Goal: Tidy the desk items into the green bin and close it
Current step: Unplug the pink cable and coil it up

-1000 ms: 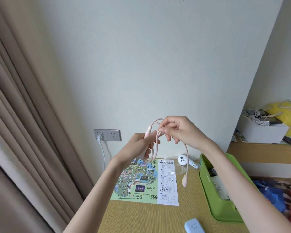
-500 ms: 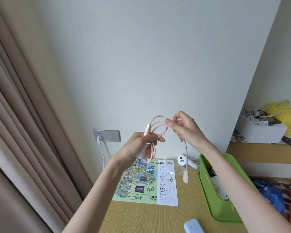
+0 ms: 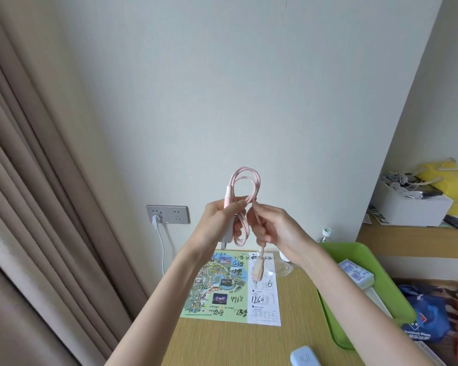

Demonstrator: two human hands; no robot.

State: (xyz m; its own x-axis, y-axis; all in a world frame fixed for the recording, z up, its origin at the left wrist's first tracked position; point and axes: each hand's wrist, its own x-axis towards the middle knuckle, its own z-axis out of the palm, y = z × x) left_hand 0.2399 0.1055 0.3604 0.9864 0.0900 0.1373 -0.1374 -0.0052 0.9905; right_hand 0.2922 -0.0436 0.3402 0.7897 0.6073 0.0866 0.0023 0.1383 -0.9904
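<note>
- Pink cable: coiled in loops and held in the air above the desk, in front of the wall. The coil's long axis is vertical.
- One plug end points up on the coil's left side. The other end hangs straight down below the right hand, plug pointing at the desk.
- Green bin: on the desk's right edge, top open. Inside are a blue-and-white packet and a pale item I cannot identify.
- Left hand: raised, fingers curled round the bundled loops.
- Right hand: close beside the left, thumb and fingers pinching the hanging strand.
- Printed map sheet lies flat beneath.
</note>
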